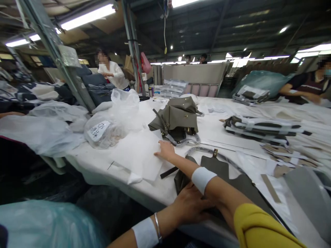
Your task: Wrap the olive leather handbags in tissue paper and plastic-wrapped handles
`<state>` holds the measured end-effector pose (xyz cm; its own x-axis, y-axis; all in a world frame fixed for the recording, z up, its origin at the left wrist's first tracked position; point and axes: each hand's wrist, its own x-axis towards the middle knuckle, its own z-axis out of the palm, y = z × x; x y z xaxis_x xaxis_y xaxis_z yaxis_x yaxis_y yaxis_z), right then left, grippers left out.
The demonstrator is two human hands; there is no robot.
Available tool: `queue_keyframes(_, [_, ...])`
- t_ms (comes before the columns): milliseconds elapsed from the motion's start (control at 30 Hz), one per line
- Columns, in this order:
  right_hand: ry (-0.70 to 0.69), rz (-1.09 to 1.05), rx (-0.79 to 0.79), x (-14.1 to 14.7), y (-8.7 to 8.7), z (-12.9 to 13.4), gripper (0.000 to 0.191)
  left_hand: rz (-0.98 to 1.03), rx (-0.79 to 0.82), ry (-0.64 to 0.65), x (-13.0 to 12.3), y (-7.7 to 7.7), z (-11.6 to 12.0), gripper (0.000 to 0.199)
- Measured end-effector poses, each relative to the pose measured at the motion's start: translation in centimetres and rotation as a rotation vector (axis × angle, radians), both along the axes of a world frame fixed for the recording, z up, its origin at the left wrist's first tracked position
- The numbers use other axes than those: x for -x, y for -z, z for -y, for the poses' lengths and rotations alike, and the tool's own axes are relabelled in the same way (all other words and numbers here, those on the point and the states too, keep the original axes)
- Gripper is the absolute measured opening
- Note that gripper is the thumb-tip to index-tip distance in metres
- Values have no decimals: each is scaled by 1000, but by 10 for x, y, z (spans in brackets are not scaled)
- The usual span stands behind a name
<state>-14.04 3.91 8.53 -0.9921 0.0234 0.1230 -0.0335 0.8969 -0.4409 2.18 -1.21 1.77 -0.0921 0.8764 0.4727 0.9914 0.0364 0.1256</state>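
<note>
My right hand (167, 151) reaches across my left arm to the edge of a stack of thin white paper sheets (144, 150). Its thumb and forefinger are apart and touch or nearly touch the sheets. At the table's front edge, my left hand (190, 205) grips the near side of a dark olive handbag (216, 167); the right forearm hides part of its fingers. That bag lies with its flap spread, showing a gold clasp and a wrapped handle. Just beyond my right hand sits a pile of similar olive bags (181, 119) with gold fittings.
A clear plastic bag (103, 132) with a handwritten label lies left of the sheets. Stacked olive pieces (261, 129) and tan scraps (287, 156) lie on the right. A metal post (55, 57) rises at the left. Co-workers stand beyond the table and at the far right.
</note>
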Motion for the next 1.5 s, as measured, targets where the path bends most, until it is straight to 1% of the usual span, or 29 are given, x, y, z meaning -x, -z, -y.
queue_keyframes(67, [7, 40, -7, 7, 1, 3, 51, 11, -22, 10, 1, 3, -1, 51])
queue_keyframes(133, [-23, 68, 3, 11, -2, -2, 30, 9, -17, 9, 1, 2, -1, 50])
queue_keyframes(167, [-43, 67, 11, 12, -6, -6, 24, 6, -7, 4, 0, 0, 0, 49])
queue_keyframes(200, [-60, 53, 19, 12, -11, -11, 24, 0, 4, -2, 0, -2, 1, 48])
queue_keyframes(267, [-82, -15, 38, 9, -26, -23, 27, -14, 29, -19, -1, -8, 3, 49])
queue_keyframes(367, [-92, -162, 72, -11, -61, -49, 24, -38, 59, -47, -2, -14, 7, 57])
queue_keyframes(467, [-101, -304, 75, -55, -105, -87, 27, -33, 52, -52, -3, -14, 7, 58])
queue_keyframes(533, [-179, -448, -32, -97, -131, -114, 23, -11, 49, -45, -2, -12, 6, 58])
queue_keyframes(600, [-266, -400, -146, -145, -151, -136, 18, 20, 64, -40, -3, -10, 4, 61])
queue_keyframes(667, [-342, -287, -210, -191, -159, -148, 17, 50, 86, -37, -3, -10, 3, 67])
queue_keyframes(700, [-366, -216, -219, -213, -158, -151, 19, 62, 90, -37, -3, -10, 2, 70])
queue_keyframes(767, [-370, -60, -200, -248, -147, -152, 28, 83, 83, -32, -3, -11, 1, 72])
queue_keyframes(867, [-303, 150, -125, -286, -116, -155, 41, 113, 66, -22, -4, -15, 1, 57])
queue_keyframes(900, [-291, 186, -93, -294, -105, -157, 40, 118, 66, -16, -4, -16, 1, 51])
queue_keyframes(967, [-291, 189, -7, -306, -87, -164, 29, 117, 68, -11, -5, -17, 1, 42])
queue_keyframes(1033, [-290, 159, 89, -309, -77, -171, 16, 107, 65, -11, -5, -16, 1, 36])
queue_keyframes(1067, [-270, 155, 129, -307, -74, -173, 17, 104, 62, -15, -5, -16, 1, 34])
queue_keyframes(1133, [-187, 199, 150, -297, -71, -175, 31, 99, 57, -18, -6, -15, 0, 29])
queue_keyframes(1200, [-83, 255, 54, -283, -67, -172, 44, 93, 58, -16, -6, -14, 0, 30])
queue_keyframes(1267, [-10, 249, -97, -271, -58, -166, 44, 77, 65, -16, -6, -12, 1, 36])
queue_keyframes(1300, [-14, 216, -161, -268, -51, -163, 46, 64, 73, -19, -6, -10, 2, 39])
queue_keyframes(1367, [-75, 136, -234, -267, -34, -158, 64, 31, 85, -52, -7, -5, 3, 43])
queue_keyframes(1400, [-114, 110, -253, -268, -24, -157, 70, 12, 88, -78, -7, -2, 3, 44])
queue_keyframes(1433, [-144, 100, -267, -271, -15, -157, 72, -7, 89, -107, -8, 1, 4, 46])
queue_keyframes(1500, [-160, 118, -275, -276, 0, -160, 70, -40, 90, -151, -9, 5, 5, 51])
